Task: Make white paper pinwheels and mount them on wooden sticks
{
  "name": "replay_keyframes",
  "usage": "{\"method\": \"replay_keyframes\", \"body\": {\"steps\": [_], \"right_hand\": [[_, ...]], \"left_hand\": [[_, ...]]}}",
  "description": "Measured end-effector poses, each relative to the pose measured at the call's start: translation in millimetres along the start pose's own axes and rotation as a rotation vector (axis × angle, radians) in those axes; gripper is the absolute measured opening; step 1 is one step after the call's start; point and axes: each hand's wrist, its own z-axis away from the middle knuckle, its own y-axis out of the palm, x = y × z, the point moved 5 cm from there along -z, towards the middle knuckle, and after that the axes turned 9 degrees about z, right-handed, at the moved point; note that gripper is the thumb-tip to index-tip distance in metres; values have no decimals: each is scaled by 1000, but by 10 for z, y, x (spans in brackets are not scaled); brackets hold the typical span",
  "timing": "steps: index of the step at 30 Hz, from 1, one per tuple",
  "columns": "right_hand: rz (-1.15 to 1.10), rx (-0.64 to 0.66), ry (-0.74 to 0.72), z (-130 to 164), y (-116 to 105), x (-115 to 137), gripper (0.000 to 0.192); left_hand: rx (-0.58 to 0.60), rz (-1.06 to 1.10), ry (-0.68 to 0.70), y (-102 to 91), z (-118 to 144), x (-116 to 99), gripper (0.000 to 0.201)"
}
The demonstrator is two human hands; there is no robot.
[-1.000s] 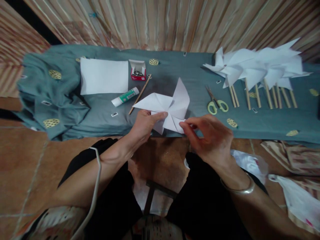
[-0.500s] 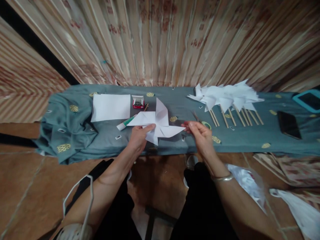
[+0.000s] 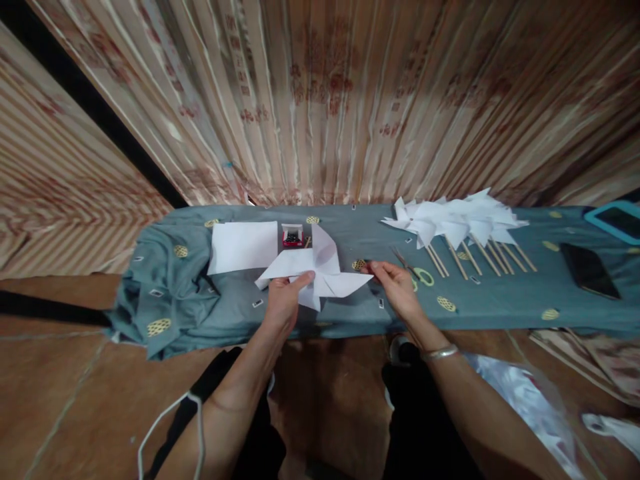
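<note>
Both my arms reach forward over the near edge of the grey-green patterned cloth [image 3: 500, 307] that covers the bench. My left hand [image 3: 283, 300] grips the white folded-paper pinwheel [image 3: 317, 270] at its centre, thumb on top, holding it just above the cloth near the middle of the near edge. My right hand [image 3: 397, 283] is loosely curled, fingertips pinched together just off the pinwheel's right blade tip; whether they hold anything I cannot tell. A silver bangle [image 3: 440, 352] sits on that wrist. Green-handled scissors [image 3: 420, 273] lie just beside it. No writing is legible on the small red box [image 3: 293, 237].
</note>
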Motion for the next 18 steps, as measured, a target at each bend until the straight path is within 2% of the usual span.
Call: {"method": "replay_keyframes", "body": {"steps": [4,9,12,15,18], "right_hand": [[47,23,-53,-110,201,-41,41],[156,38,-131,-238,494,-77,31],[258,44,-202,-260,681,-28,23],[345,55,-297,-238,902,89,16],[486,81,-434,-225,1180,283,16]], "left_hand": [[-37,55,60,-81,-87,-263,37],[-112,138,204,-285,-248,-795,26],[-148,162,266,-431,-326,-1042,21],[-198,178,274,-548,-347,-1137,21],[-239,211,264,-603,-318,-1139,24]]}}
